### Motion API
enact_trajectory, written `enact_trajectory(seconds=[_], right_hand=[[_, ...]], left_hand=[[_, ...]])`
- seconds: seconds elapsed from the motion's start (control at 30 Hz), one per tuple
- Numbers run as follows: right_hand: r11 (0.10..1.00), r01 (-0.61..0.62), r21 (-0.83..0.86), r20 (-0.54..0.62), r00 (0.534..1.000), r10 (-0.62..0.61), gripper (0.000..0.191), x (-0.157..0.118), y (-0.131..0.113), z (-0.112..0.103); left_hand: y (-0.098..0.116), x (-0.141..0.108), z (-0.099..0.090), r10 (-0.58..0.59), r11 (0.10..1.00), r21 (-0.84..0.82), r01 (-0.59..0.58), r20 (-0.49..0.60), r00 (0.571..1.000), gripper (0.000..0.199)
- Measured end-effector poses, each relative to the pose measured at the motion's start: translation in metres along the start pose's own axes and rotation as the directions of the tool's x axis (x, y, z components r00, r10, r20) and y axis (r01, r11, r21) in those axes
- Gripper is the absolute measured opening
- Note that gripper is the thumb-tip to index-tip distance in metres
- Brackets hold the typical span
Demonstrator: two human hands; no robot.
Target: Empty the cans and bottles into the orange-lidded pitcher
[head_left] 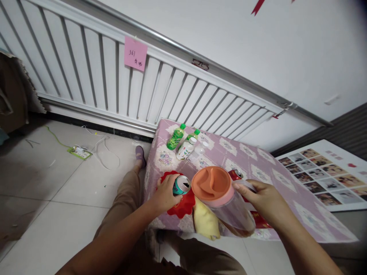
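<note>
In the head view, the left hand (168, 193) curls closed around a teal can (182, 185); the right hand (260, 196) grips the handle of a pitcher (222, 198) with an orange lid (211, 183), tilted just beside the can; below the left hand lies a red mat (183, 206); beyond it, bottles (186, 148) stand on the table (241, 152).

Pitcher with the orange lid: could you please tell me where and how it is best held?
Grip the pitcher by its handle, coming from the right, as the right hand does. The handle juts out on that side, away from the can in the left hand, and the body looks too wide for a secure one-handed wrap.
</note>
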State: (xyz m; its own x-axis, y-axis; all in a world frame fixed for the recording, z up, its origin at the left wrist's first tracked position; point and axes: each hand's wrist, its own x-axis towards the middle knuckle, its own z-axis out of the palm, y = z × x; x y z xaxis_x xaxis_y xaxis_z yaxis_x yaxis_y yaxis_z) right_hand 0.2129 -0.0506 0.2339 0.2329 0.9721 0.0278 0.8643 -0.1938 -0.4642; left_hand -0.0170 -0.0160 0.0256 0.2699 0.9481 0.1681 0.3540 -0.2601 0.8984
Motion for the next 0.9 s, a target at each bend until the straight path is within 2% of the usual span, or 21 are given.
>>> enact_trajectory(seconds=[0.1,0.47,0.7,0.9], right_hand=[[1.000,-0.022,0.006,0.006,1.000,0.022,0.049,-0.0002,-0.0019,-0.0001],[0.999,0.048,0.009,-0.007,0.999,-0.048,0.051,-0.0005,-0.0020,-0.0016],[0.999,-0.005,0.035,0.010,1.000,0.005,0.049,0.0003,0.0011,-0.0016],[1.000,0.015,0.019,0.002,1.000,-0.015,0.050,0.0016,0.0052,-0.0007]], left_hand=[[-0.0018,-0.0003,0.0008,-0.004,1.000,0.003,0.004,0.000,1.000,0.073],[-0.0004,-0.0015,-0.0033,-0.032,0.999,0.039,0.031,0.017,0.999,0.070],[-0.0037,-0.0023,-0.0017,-0.032,0.998,0.051,0.031,0.015,0.999,0.067],[-0.0044,-0.0023,-0.0006,-0.039,0.997,0.068,0.038,0.017,0.999,0.067]])
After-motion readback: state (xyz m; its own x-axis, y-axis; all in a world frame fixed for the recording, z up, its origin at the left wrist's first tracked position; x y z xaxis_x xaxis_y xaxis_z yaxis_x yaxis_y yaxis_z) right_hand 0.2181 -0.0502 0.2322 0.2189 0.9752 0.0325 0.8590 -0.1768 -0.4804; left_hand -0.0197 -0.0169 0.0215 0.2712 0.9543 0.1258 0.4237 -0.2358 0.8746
